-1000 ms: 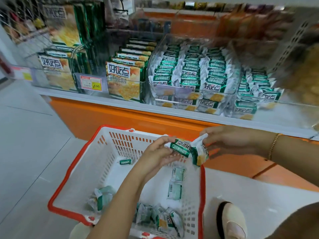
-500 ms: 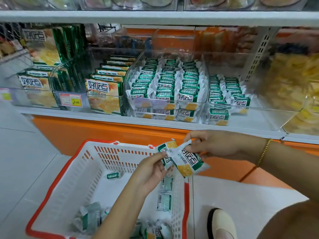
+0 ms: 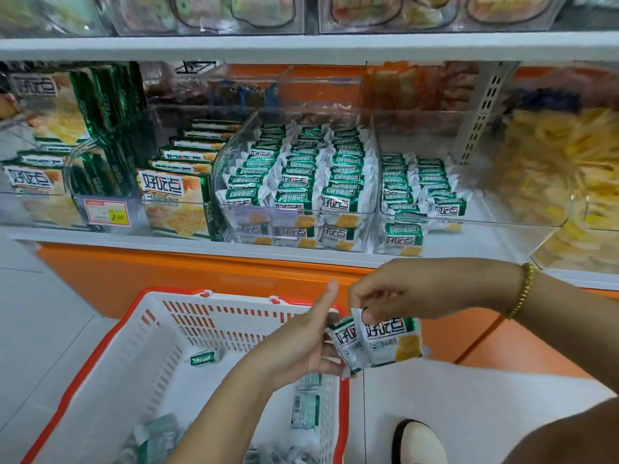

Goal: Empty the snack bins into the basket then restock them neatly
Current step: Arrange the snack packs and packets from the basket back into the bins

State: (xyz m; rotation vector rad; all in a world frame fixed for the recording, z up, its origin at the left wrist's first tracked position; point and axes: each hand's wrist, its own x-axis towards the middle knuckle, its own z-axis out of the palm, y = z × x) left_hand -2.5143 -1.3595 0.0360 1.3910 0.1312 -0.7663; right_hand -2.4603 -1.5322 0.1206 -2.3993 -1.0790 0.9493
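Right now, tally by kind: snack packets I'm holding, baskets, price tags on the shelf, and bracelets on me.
Green-and-white snack packets held: 2, one in the left hand, one in the right hand
White plastic basket with red rim: 1
Pink-and-yellow price tag: 1
Gold beaded bracelet: 1
Total: 5

Bright, flat, diffuse store light from above, no hard shadows, only soft shade under the upper shelf (image 3: 301,46). Clear bin fronts (image 3: 294,212) carry a pale sheen and reflections that wash out the packs behind them. The centre is fairly sharp, with readable print on the two packets (image 3: 388,339) held between left hand (image 3: 301,346) and right hand (image 3: 418,289) and the right fingertips (image 3: 363,301) slightly smeared. The edges go soft and stretched by the wide lens, blurring the top-shelf goods, the boxes (image 3: 50,105) at far left and the yellow snacks (image 3: 552,182) at right.
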